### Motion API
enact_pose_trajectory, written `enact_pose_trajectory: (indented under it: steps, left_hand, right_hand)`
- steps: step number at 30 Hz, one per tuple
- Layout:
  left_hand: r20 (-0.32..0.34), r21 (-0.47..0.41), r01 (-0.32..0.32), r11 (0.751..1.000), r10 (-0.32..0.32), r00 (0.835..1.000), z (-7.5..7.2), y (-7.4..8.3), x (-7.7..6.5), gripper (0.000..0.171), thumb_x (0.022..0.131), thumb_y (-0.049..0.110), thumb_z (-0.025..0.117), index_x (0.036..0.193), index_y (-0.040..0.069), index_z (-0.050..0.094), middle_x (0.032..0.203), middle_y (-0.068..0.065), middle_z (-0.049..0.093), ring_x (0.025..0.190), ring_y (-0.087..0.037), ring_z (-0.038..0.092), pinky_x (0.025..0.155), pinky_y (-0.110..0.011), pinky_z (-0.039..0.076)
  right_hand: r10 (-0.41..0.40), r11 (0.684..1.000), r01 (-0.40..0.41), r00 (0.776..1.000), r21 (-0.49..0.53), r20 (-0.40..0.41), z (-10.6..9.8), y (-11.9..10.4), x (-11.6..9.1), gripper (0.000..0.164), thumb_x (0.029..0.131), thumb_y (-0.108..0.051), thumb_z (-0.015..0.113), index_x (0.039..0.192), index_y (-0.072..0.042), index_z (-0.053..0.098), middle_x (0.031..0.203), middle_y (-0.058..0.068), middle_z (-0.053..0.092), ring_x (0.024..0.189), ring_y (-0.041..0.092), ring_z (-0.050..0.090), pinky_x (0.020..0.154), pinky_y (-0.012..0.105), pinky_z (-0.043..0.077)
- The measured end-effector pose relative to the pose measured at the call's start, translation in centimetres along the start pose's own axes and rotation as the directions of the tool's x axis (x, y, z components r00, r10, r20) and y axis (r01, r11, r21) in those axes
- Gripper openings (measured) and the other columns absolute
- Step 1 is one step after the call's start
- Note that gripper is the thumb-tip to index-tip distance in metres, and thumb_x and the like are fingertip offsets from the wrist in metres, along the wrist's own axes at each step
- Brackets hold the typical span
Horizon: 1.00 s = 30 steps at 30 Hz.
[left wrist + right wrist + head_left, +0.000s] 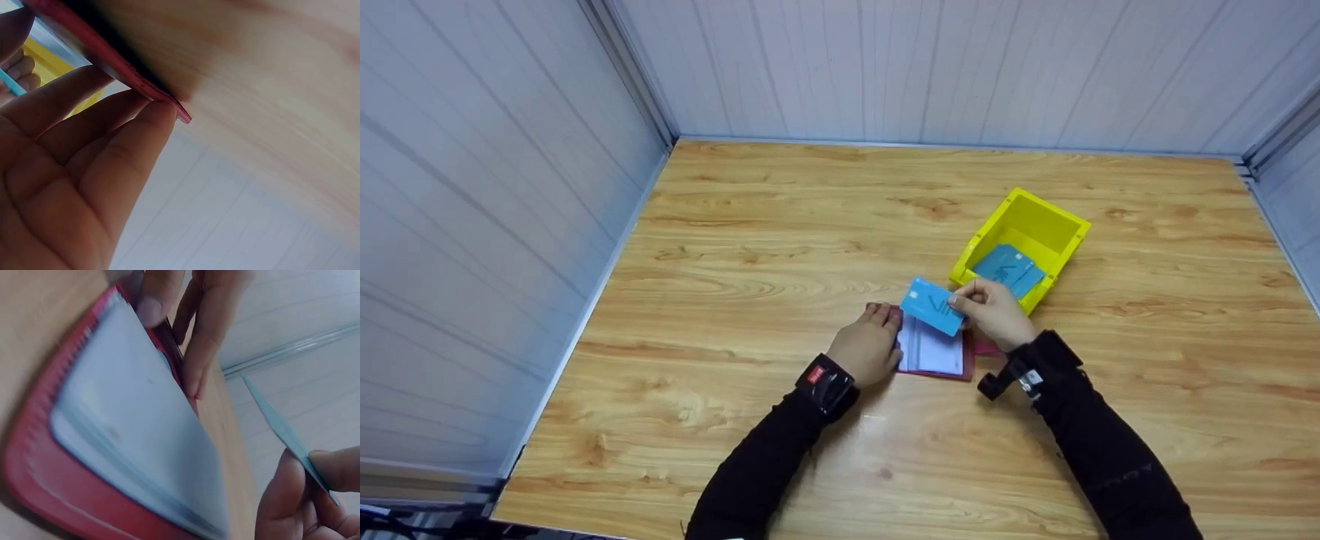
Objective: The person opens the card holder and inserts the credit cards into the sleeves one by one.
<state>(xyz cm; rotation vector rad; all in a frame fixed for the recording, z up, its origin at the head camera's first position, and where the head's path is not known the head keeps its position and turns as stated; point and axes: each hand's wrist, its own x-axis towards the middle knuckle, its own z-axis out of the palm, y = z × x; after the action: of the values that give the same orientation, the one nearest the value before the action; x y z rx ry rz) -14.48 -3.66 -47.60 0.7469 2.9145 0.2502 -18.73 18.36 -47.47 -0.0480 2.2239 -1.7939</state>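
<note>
A blue card (928,306) with dark lettering and a small pale chip square is pinched between the thumb and fingers of my right hand (996,311). It is held, tilted, above an opened red card holder (968,367) with pale plastic sleeves (931,349). In the right wrist view, the card (281,430) appears nearly edge-on, apart from the sleeves. My left hand (868,346) grips the holder's left side. The left wrist view has its fingers (140,135) touching the red edge (140,84); part of the thumb is cut off by the frame.
Behind my right hand stands a yellow bin (1069,259), with several blue cards (1006,266) inside. The wood-grain table (780,217) carries everything. Pale panel walls (840,71) border its back and sides. A small pink-red piece (987,348) shows beside the holder, partly hidden by my right hand.
</note>
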Motion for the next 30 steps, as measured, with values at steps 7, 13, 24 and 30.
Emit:
enact_pose_trajectory:
  steps: [7, 13, 24, 30]
  left_hand:
    - [-0.030, -0.001, -0.011, 1.000, 0.011, 0.999, 0.4, -0.2, 0.1, 0.057, 0.087, 0.030, 0.053, 0.136, 0.002, 0.043, 0.139, -0.021, 0.042, 0.128, -0.034, 0.039, 0.103, -0.039, 0.037]
    - [-0.022, -0.029, 0.007, 1.000, -0.008, 1.000, 0.3, -0.1, 0.1, 0.055, 0.087, 0.031, 0.053, 0.135, 0.004, 0.046, 0.139, -0.019, 0.042, 0.129, -0.033, 0.039, 0.104, -0.039, 0.035]
    - [-0.062, -0.305, 0.020, 0.952, -0.040, 0.997, -1.6, -0.2, 1.0, 0.041, 0.089, 0.036, 0.056, 0.115, 0.005, 0.060, 0.123, -0.012, 0.057, 0.119, -0.024, 0.050, 0.099, -0.034, 0.040]
    - [-0.058, -0.591, 0.064, 0.804, -0.122, 0.991, -2.4, 0.2, 2.4, 0.048, 0.088, 0.034, 0.058, 0.124, 0.003, 0.055, 0.114, -0.012, 0.063, 0.104, -0.020, 0.059, 0.088, -0.031, 0.047]
  right_hand:
    - [0.085, 0.986, -0.083, 0.996, 0.144, -0.007, 0.5, 1.3, -0.4, 0.011, 0.087, -0.007, 0.061, 0.090, 0.000, 0.053, 0.072, -0.003, 0.061, 0.062, 0.008, 0.059, 0.058, 0.024, 0.053]
    - [0.085, 0.987, -0.084, 0.996, 0.140, 0.004, 0.5, 1.8, -0.5, 0.009, 0.088, -0.008, 0.060, 0.089, -0.003, 0.052, 0.073, -0.003, 0.061, 0.063, 0.007, 0.057, 0.058, 0.024, 0.052]
    - [0.097, 0.972, -0.094, 0.995, 0.213, -0.005, 0.5, 1.7, -0.7, 0.012, 0.088, -0.008, 0.058, 0.092, -0.002, 0.049, 0.074, -0.001, 0.059, 0.065, 0.009, 0.058, 0.061, 0.025, 0.053]
    - [0.083, 0.946, -0.069, 0.996, 0.317, -0.032, 0.6, 1.0, -1.1, 0.015, 0.088, -0.009, 0.059, 0.093, -0.004, 0.046, 0.076, -0.001, 0.057, 0.069, 0.011, 0.058, 0.066, 0.029, 0.054]
